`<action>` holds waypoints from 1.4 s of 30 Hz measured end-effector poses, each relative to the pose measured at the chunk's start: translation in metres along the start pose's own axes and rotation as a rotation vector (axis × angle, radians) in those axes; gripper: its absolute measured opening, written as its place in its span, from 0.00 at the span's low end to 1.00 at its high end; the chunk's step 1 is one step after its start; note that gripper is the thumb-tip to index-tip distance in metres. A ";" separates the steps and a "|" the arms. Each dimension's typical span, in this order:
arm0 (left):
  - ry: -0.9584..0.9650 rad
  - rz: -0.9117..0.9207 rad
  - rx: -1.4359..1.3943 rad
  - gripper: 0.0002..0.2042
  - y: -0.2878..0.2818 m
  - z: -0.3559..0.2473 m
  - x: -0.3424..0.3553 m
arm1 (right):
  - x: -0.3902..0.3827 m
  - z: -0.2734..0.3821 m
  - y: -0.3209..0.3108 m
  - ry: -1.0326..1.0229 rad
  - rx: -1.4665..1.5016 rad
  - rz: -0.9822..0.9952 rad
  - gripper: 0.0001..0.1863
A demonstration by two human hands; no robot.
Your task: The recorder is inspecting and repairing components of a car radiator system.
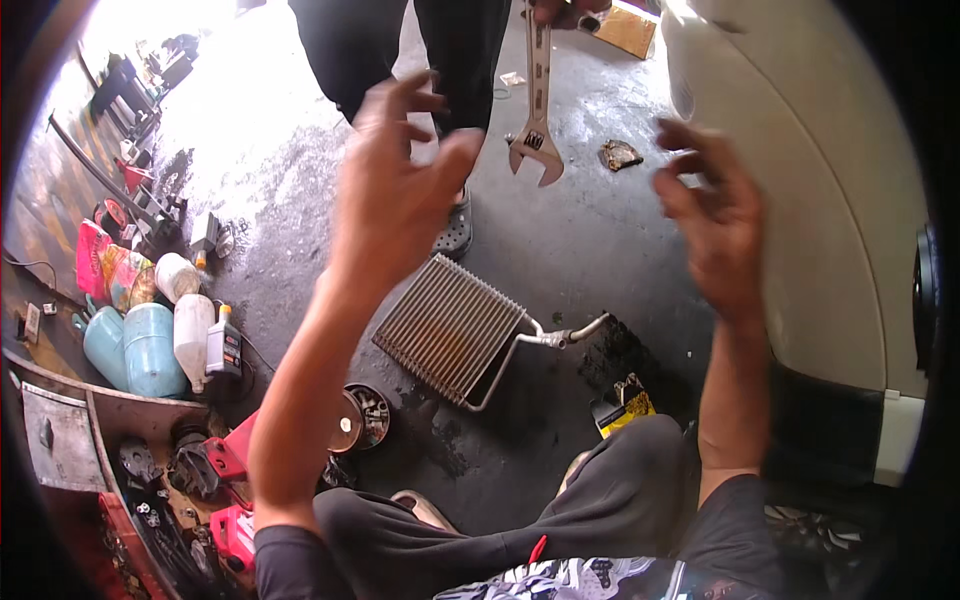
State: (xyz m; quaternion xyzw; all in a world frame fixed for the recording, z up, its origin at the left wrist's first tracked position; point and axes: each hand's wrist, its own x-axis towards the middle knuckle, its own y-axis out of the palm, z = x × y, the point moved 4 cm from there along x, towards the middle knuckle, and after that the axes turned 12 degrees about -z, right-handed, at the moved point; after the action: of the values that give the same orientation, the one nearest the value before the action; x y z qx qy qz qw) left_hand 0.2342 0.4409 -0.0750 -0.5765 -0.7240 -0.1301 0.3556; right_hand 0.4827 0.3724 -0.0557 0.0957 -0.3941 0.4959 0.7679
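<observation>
An adjustable wrench [536,140] hangs jaw-down at top centre, held by a co-worker's hand [550,12]. My left hand [395,185] is raised left of the wrench, blurred, with fingers apart and nothing in them. My right hand [710,210] is raised to the right of the wrench, fingers loosely bent and apart, also holding nothing. Below them a metal finned heat exchanger [445,330] with bent pipes lies on the dark, stained floor [580,270]. The co-worker's legs in black trousers [340,40] and a perforated shoe [455,225] are just beyond my left hand.
At left are jugs, bottles, blue cylinders [150,345] and trays of tools and parts [150,470]. A light vehicle panel [820,200] fills the right side. A round tin of parts [360,420], a yellow-black package [625,410], a small part [620,155] and cardboard [625,30] lie on the floor.
</observation>
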 end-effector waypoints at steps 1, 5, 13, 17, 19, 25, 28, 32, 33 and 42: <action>-0.099 0.103 -0.101 0.27 0.029 0.024 0.000 | -0.006 -0.023 0.009 0.055 -0.039 0.016 0.17; -0.421 0.394 -0.481 0.26 0.102 0.040 -0.006 | -0.036 -0.066 0.023 0.213 -0.090 0.062 0.17; -0.305 0.281 -0.663 0.15 0.117 0.042 -0.029 | -0.038 -0.084 -0.006 0.227 -0.181 0.044 0.18; -0.336 0.440 -0.631 0.13 0.104 0.049 -0.067 | -0.035 -0.052 -0.003 0.185 0.006 0.140 0.35; -0.398 0.646 -0.572 0.11 0.112 0.051 -0.096 | -0.047 -0.042 -0.006 0.153 0.102 0.198 0.48; -0.280 0.927 -0.367 0.13 0.151 0.078 -0.199 | -0.128 -0.128 -0.023 0.897 0.150 0.183 0.31; -0.186 1.023 -0.357 0.13 0.156 0.074 -0.250 | -0.176 -0.134 -0.040 0.247 -0.510 -0.006 0.35; -0.214 1.392 -0.236 0.12 0.165 0.075 -0.300 | -0.260 -0.135 -0.046 -0.018 -0.815 0.835 0.32; -0.235 1.418 -0.253 0.13 0.170 0.078 -0.308 | -0.292 -0.143 -0.051 0.103 -0.724 1.014 0.29; -1.093 1.011 -0.516 0.22 0.173 0.134 -0.325 | -0.380 -0.194 -0.034 1.319 0.210 0.166 0.11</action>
State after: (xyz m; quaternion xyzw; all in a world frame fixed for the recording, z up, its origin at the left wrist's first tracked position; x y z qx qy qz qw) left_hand 0.3730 0.3320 -0.4252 -0.8825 -0.3930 0.1853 -0.1800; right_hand 0.5355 0.1995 -0.4433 -0.1836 0.2020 0.5435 0.7938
